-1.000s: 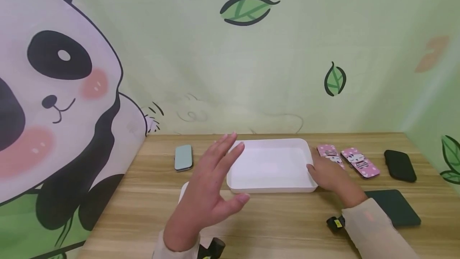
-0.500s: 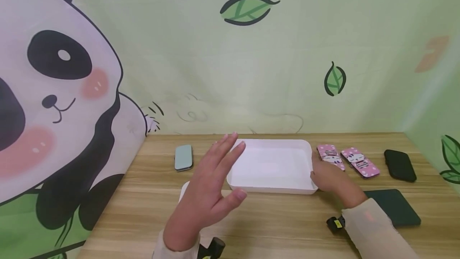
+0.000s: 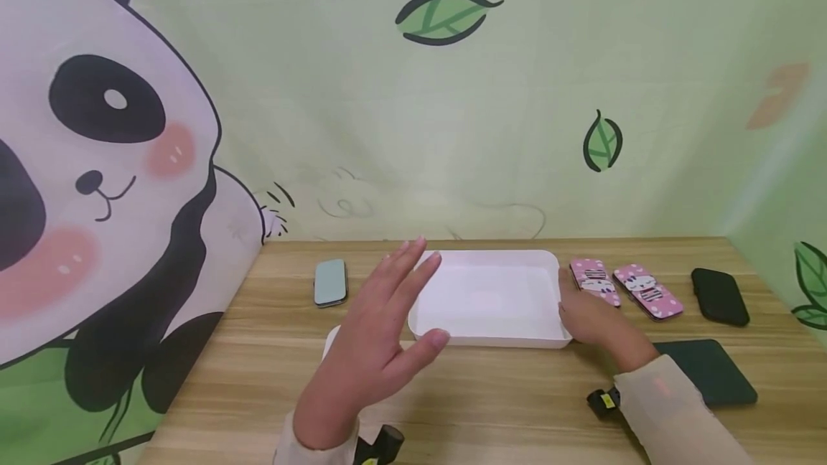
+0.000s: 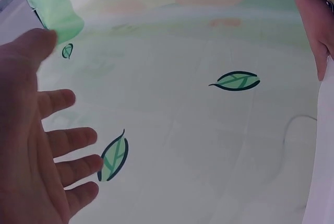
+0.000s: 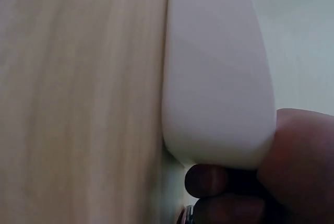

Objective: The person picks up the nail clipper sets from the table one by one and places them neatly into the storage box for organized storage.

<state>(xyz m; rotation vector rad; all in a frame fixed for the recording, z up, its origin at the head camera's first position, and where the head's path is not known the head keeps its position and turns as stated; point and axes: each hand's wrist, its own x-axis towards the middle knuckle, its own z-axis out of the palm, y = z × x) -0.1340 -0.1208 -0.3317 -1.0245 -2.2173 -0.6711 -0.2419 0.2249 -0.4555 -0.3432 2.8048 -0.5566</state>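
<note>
Panda-and-leaf printed backdrop (image 3: pixel 491 128) behind a wood-grain table (image 3: pixel 517 397). Right hand (image 3: pixel 591 318) pinches the right end of a shallow white tray (image 3: pixel 487 296), thumb towards the rim, fingers curled round outside; the raised wall presumably gives the surest hold. Cannot tell whether that end is lifted. Tray extends left from the grip. Left hand (image 3: pixel 381 336) holds nothing, fingers spread, perhaps for balance. Just right of the grip: pink dotted case (image 3: pixel 595 282), second pink case (image 3: pixel 648 293), then black case (image 3: pixel 720 296), all outside the tray, likely leaving its wall reachable. Nearer the person: dark green slab (image 3: pixel 707 372). Well left of the grip: pale blue case (image 3: pixel 330 283); white object (image 3: pixel 331 339), mostly hidden by the left hand, unidentified.
</note>
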